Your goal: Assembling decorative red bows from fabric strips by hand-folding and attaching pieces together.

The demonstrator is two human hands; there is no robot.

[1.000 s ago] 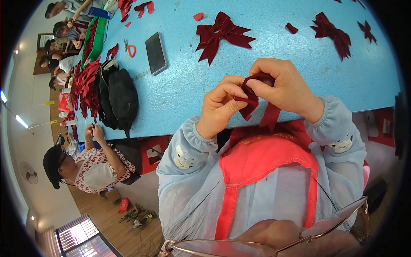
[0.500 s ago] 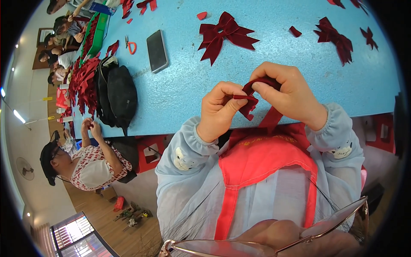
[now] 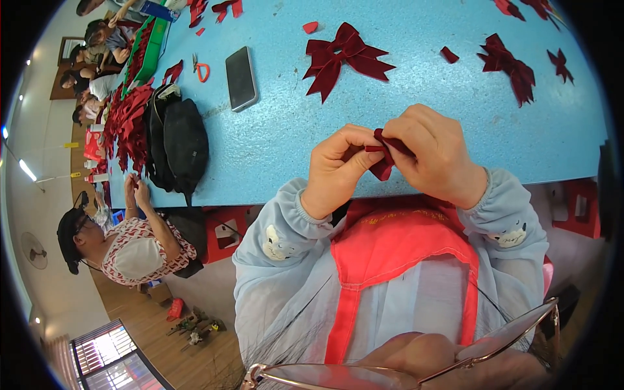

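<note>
Between my two hands, just above the near table edge, is a dark red velvet ribbon [image 3: 383, 168], folded over itself. My left hand [image 3: 338, 168] pinches one side of it between thumb and fingertips. On the other side, my right hand [image 3: 434, 153] has its fingers curled closed round the ribbon, hiding part of it. Beyond my hands a finished-looking velvet bow [image 3: 348, 55] lies on the blue table [image 3: 279, 149]. Farther right lie another dark red bow [image 3: 509, 68] and a small ribbon scrap [image 3: 448, 54].
Left of my hands lie a phone [image 3: 242, 78], orange-handled scissors [image 3: 202, 70] and a black bag [image 3: 182, 143]. A heap of red ribbon pieces [image 3: 130, 123] and a green basket [image 3: 151, 55] stand farther left. A person in a black cap [image 3: 140, 250] sits at the left, with others beyond.
My right hand has moved in closer to the left, its fingers curling tighter over the ribbon. The ribbon is now bunched more compactly, and its hanging tail is no longer visible.
</note>
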